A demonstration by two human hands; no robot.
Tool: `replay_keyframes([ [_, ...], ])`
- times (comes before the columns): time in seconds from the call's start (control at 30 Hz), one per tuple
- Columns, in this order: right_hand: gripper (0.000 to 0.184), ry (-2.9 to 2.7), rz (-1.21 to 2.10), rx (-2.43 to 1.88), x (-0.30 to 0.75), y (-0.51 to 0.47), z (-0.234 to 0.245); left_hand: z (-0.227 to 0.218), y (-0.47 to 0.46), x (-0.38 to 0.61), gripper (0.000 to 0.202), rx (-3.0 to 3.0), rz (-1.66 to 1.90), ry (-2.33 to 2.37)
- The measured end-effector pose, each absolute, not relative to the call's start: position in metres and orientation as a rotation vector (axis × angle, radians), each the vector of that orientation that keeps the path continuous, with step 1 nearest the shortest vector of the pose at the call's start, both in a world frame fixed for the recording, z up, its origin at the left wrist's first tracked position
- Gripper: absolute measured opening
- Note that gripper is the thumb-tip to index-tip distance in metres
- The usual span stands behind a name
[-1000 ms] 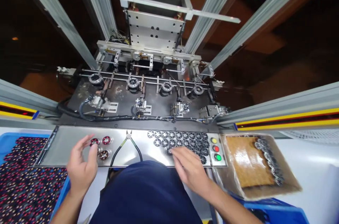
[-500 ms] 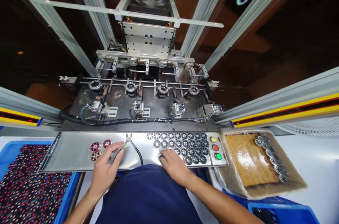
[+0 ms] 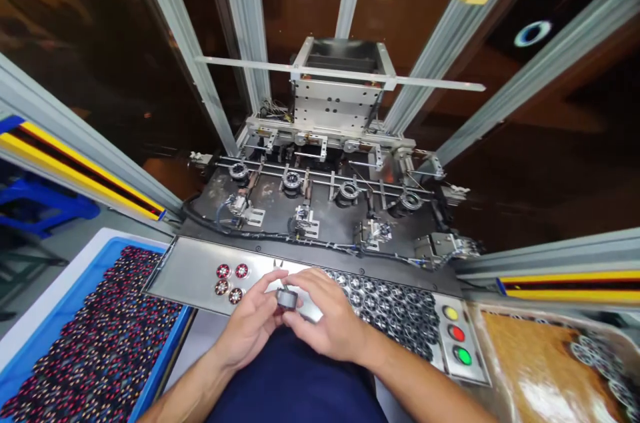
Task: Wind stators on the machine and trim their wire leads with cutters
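Grey, metal-looking round part point(image 3: 287, 299) over the worktop point(image 3: 189, 269), gripped between fingers of left hand point(image 3: 251, 321) and right hand point(image 3: 333, 313). Probably stiff, light, slightly slick; best held round its outer wall.

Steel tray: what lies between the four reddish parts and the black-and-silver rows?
Head view: pliers, mostly hidden, tips showing; in front, the left hand and right hand hold a dark grey round part.

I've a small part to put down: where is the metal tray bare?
The widest bare patch on the tray is between its left edge and four reddish round parts. The right is crowded: dark round parts spread close to the coloured buttons. The left hand and right hand cover part of the middle.
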State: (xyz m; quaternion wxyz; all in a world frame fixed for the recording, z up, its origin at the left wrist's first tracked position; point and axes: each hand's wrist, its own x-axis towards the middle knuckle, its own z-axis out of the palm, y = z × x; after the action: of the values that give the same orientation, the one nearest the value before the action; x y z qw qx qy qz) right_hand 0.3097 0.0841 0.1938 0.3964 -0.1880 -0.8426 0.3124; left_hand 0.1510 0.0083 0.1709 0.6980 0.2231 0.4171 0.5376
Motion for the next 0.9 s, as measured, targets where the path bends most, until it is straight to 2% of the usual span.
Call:
replay_keyframes([
  [0.1,0.023,-2.094,0.798,-0.514,0.312,0.083,0.197,0.173,0.009,0.153,0.035,0.451,1.252,0.862],
  [0.17,0.017,-2.091,0.725,-0.547,0.312,0.08,0.198,0.174,0.009,0.155,0.035,0.434,1.282,0.833],
  [0.27,0.022,-2.08,0.75,-0.598,0.314,0.078,0.202,0.175,0.011,0.158,0.038,0.419,1.291,0.81],
  [0.33,0.027,-2.076,0.936,-0.644,0.318,0.08,0.208,0.176,0.011,0.16,0.036,0.412,1.27,0.796],
  [0.47,0.021,-2.002,1.505,-0.637,0.33,0.095,0.219,0.176,0.012,0.16,0.038,0.437,1.217,0.763],
  [0.57,0.027,-1.931,1.896,-0.488,0.335,0.11,0.221,0.176,0.012,0.16,0.037,0.488,1.165,0.738],
  [0.63,0.029,-1.975,2.016,-0.333,0.338,0.117,0.222,0.175,0.01,0.161,0.037,0.514,1.127,0.714],
  [0.8,0.033,-2.112,2.071,-0.086,0.351,0.13,0.229,0.164,0.009,0.16,0.045,0.908,0.949,0.861],
  [0.9,0.027,-2.333,1.801,-0.257,0.369,0.165,0.239,0.145,0.017,0.163,0.043,1.334,0.838,1.179],
])
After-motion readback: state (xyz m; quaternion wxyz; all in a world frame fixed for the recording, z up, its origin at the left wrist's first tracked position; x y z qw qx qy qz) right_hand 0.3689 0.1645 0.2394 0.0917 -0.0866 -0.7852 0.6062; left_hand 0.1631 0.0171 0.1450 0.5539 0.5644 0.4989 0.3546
